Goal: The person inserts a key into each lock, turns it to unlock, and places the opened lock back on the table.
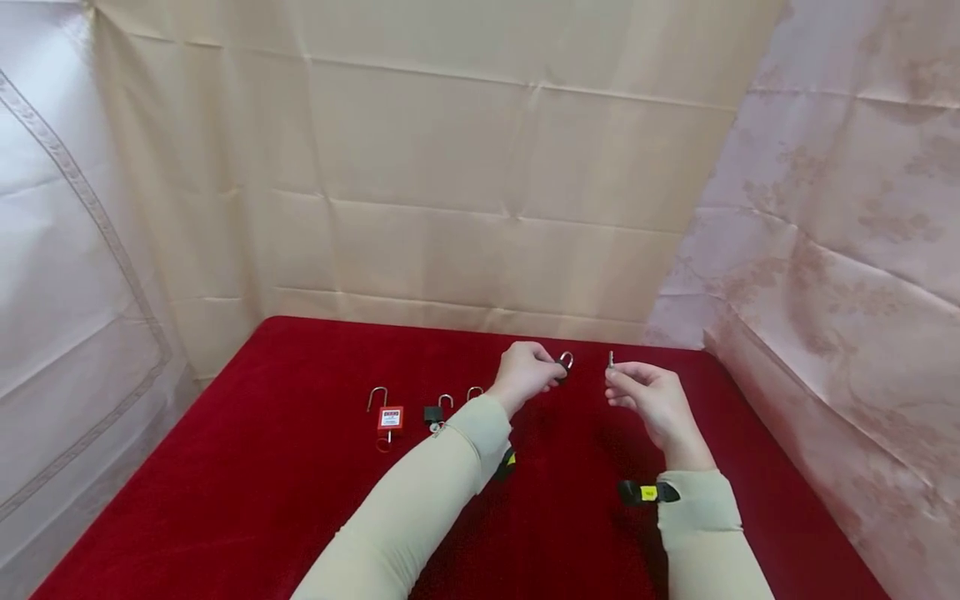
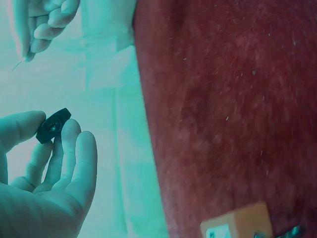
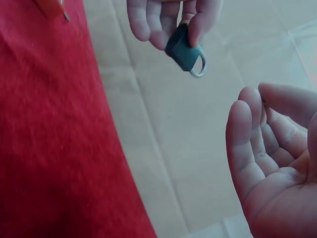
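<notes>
My left hand (image 1: 525, 372) pinches a small black padlock (image 3: 183, 48) between thumb and fingers above the table's far side. In the left wrist view the padlock's keyhole face (image 2: 53, 126) shows; its silver shackle (image 1: 566, 359) points away from the hand. To the right, apart from the padlock, my right hand (image 1: 654, 402) pinches a small metal key (image 1: 611, 359) that stands up from the fingertips. From the right wrist camera the key is mostly hidden by the fingers. Beyond the left hand, in its own wrist view, the right hand (image 2: 47, 25) appears with the thin key tip.
On the red cloth-covered table (image 1: 225, 500) lie a red padlock (image 1: 391, 419) with raised shackle, key and ring, and a black padlock (image 1: 432, 414) with raised shackle and keys. Another shackle (image 1: 475, 392) shows beside the left sleeve, its body hidden. Beige curtains (image 1: 450, 167) surround the table.
</notes>
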`<state>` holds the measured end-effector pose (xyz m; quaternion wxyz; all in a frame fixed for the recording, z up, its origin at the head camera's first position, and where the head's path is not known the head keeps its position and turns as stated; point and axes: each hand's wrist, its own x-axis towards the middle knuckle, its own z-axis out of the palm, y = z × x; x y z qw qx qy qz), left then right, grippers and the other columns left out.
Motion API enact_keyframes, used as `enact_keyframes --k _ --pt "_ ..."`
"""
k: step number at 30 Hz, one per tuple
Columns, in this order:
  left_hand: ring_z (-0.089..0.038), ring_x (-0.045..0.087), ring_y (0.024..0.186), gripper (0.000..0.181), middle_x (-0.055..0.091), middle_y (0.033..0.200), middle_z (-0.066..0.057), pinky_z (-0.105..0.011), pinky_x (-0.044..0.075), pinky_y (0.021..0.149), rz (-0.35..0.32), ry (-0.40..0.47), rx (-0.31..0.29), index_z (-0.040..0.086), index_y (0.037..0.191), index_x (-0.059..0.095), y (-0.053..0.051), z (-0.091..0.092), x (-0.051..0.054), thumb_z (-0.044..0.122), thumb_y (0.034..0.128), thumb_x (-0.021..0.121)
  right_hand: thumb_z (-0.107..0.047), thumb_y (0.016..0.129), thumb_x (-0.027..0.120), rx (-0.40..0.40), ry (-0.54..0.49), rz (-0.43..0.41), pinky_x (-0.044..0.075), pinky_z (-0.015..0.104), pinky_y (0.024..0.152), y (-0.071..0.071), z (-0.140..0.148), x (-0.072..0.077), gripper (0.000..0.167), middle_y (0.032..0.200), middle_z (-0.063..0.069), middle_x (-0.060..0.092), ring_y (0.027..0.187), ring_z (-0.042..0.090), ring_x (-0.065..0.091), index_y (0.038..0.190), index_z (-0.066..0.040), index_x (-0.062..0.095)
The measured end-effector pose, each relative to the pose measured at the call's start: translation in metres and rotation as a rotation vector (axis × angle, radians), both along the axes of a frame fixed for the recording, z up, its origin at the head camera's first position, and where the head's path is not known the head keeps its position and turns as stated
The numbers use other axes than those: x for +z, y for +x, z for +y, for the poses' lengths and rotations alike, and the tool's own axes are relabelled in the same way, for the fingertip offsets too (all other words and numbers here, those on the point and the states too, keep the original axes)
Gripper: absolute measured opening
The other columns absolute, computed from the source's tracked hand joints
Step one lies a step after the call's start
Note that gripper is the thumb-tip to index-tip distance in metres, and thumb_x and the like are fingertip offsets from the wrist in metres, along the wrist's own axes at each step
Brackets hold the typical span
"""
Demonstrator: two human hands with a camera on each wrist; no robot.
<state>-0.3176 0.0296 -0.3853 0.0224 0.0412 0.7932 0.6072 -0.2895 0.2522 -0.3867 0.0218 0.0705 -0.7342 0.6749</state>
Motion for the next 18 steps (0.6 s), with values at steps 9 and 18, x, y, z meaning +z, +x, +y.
enact_keyframes --k 9,18 --pt "-0.022 0.075 0.077 0.009 0.074 0.083 -0.006 -0.031 0.061 0.075 0.004 0.196 -0.05 0.004 0.09 0.069 0.01 -0.023 0.006 0.009 0.0893 0.078 -0.004 0.096 0.071 0.091 -0.027 0.075 0.062 0.033 0.071 0.004 -0.016 0.004 0.027 0.087 0.005 0.073 0.072 0.017 0.071 0.111 0.016 0.064" --pt "-0.035 0.074 0.086 0.014 0.072 0.089 -0.018 -0.037 0.062 0.077 -0.017 0.429 -0.105 -0.003 0.093 0.063 0.031 -0.051 0.007 -0.001 0.087 0.076 -0.001 0.097 0.068 0.183 0.018 0.079 0.062 0.036 0.072 0.01 -0.038 0.004 0.03 0.088 0.007 0.073 0.073 0.017 0.071 0.113 0.022 0.06"
